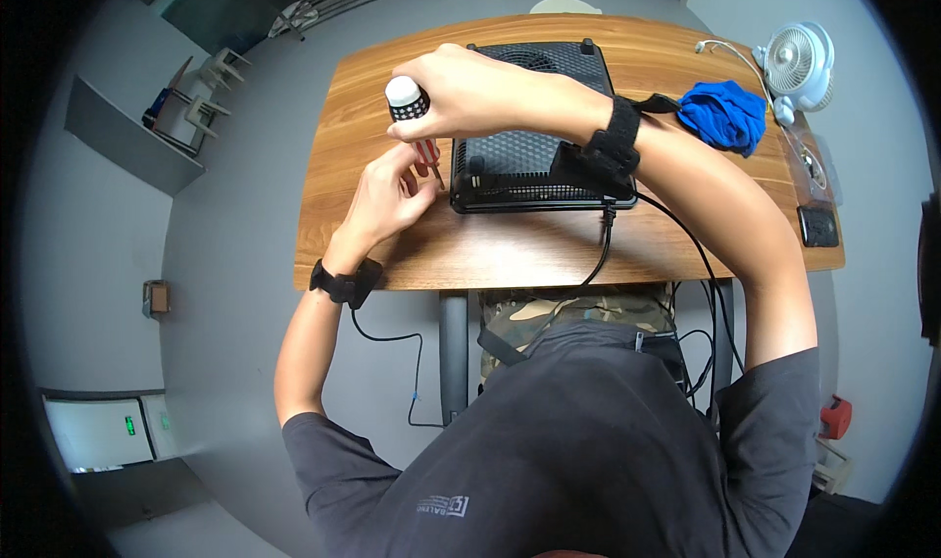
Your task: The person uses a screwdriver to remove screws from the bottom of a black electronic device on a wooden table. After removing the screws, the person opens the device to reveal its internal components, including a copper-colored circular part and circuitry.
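My right hand [456, 93] is closed round the handle of a screwdriver [427, 150], which has a white end cap, a dotted black grip and a red lower part. Its thin shaft points down towards the table, just left of a flat black appliance [534, 156]. That appliance lies with its vented underside up, showing a round grille and small feet. Below the right hand, my left hand [387, 195] has its fingers curled against the screwdriver's lower part, the thumb near the tip. Whether a small part sits between those fingertips is hidden.
The wooden table [382, 97] carries a crumpled blue cloth [723, 117], a white fan [796, 66] and a dark phone-like slab [817, 227] at the right. Black straps hold devices on both wrists. A black cable [600, 254] runs over the table's front edge.
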Motion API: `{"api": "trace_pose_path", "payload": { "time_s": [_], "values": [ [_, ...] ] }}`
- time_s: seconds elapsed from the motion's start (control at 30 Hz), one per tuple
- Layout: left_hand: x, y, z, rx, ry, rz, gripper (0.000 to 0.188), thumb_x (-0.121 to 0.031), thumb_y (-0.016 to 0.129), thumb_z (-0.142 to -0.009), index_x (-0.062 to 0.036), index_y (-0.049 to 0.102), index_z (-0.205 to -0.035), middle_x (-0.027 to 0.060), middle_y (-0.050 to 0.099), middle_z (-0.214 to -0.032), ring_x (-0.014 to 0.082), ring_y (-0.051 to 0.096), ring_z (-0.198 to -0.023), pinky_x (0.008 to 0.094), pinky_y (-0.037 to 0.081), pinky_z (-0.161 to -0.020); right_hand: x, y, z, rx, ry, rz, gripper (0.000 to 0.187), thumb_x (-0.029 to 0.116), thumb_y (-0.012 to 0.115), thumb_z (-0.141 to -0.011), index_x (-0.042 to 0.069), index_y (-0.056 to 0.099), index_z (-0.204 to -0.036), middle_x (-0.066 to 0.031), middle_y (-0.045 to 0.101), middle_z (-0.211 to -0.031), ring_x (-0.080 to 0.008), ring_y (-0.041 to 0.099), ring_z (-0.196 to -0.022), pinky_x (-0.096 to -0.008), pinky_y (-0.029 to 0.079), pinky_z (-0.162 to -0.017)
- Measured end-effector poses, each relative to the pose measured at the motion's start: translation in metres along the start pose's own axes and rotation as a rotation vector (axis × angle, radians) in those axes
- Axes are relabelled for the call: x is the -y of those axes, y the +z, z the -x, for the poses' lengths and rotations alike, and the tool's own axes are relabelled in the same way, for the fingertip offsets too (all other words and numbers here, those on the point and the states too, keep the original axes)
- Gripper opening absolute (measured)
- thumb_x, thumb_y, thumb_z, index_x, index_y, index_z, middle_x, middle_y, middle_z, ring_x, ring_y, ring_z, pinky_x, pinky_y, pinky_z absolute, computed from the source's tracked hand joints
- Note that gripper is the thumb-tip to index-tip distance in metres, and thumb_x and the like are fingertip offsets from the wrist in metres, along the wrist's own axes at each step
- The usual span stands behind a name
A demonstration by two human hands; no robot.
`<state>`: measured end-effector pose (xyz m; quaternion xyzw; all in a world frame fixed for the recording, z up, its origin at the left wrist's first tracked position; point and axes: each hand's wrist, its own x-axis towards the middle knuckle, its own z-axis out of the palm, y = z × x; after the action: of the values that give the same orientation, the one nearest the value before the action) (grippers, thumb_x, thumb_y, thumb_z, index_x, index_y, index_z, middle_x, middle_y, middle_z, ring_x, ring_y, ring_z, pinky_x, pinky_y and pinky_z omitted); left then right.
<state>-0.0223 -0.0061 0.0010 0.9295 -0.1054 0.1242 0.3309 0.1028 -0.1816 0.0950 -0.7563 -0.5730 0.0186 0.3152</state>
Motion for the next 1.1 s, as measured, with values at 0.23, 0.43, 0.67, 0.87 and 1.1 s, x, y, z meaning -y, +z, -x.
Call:
{"api": "trace_pose_path", "payload": {
  "time_s": [0.23,0.43,0.67,0.87,1.1],
  "values": [
    [-0.001,0.000,-0.003,0.092,-0.024,0.024,0.022,-0.014,0.080,-0.083,0.0015,0.071,-0.096,0.0124,0.067,-0.075,0.0182,0.063,-0.062,0.0328,0.052,-0.060,0.002,0.008,0.009,-0.002,-0.067,0.017,0.042,0.038,0.077,-0.088,-0.003,0.066,-0.091,-0.0216,0.070,-0.074,-0.0347,0.072,-0.069,-0.0403,0.058,-0.067],
    [0.010,0.005,-0.004,0.090,-0.025,0.007,0.021,-0.016,0.080,-0.085,0.0028,0.074,-0.091,0.0155,0.069,-0.074,0.0229,0.065,-0.063,0.0357,0.052,-0.062,0.000,0.012,0.010,0.006,-0.081,0.032,0.042,0.037,0.077,-0.088,-0.003,0.065,-0.091,-0.0222,0.069,-0.074,-0.0369,0.071,-0.070,-0.0406,0.058,-0.067],
    [0.028,0.014,-0.001,0.075,0.036,-0.031,0.015,-0.011,0.080,-0.085,0.0016,0.077,-0.093,0.0099,0.073,-0.075,0.0158,0.064,-0.061,0.0310,0.051,-0.060,-0.003,0.016,0.011,0.029,-0.061,0.033,0.041,0.035,0.077,-0.087,-0.004,0.065,-0.092,-0.0230,0.070,-0.075,-0.0380,0.071,-0.071,-0.0414,0.057,-0.068],
    [0.025,0.015,-0.003,0.097,-0.015,-0.047,0.015,-0.011,0.079,-0.085,0.0016,0.076,-0.093,0.0106,0.072,-0.076,0.0162,0.065,-0.062,0.0322,0.053,-0.062,-0.004,0.016,0.011,0.033,-0.047,0.033,0.041,0.035,0.077,-0.087,-0.004,0.066,-0.092,-0.0221,0.070,-0.075,-0.0365,0.072,-0.070,-0.0409,0.058,-0.067],
    [0.025,0.015,-0.003,0.083,0.003,-0.060,0.014,-0.010,0.078,-0.086,0.0014,0.075,-0.092,0.0111,0.071,-0.075,0.0172,0.065,-0.063,0.0323,0.053,-0.062,-0.004,0.015,0.011,0.036,-0.035,0.026,0.041,0.035,0.077,-0.088,-0.004,0.066,-0.093,-0.0214,0.070,-0.074,-0.0356,0.072,-0.070,-0.0408,0.058,-0.068]
  ]
}}
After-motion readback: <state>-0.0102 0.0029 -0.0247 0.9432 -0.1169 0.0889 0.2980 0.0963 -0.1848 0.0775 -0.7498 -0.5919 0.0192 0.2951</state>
